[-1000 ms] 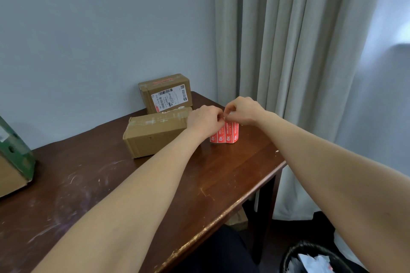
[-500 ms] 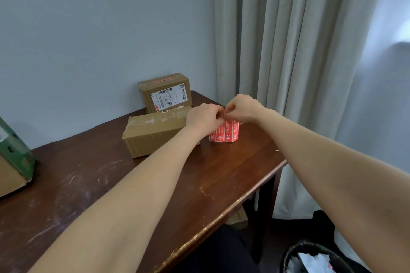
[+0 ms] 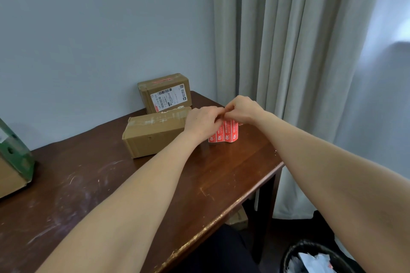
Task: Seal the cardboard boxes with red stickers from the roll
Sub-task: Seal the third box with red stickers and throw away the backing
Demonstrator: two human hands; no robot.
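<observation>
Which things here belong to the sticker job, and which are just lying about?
For the job: red sticker roll, held at its top by the left hand and right hand; near cardboard box; labelled cardboard box behind it.
Just lying about: green box at the table's left edge; waste bin on the floor; curtain.

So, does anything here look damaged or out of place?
Nothing is spilled or fallen. The table is worn: pale scuffs at left, chipped finish along the front edge. The near box has scuffed old tape on top. The sticker roll stands upright; the left hand and the right hand pinch its top.
</observation>
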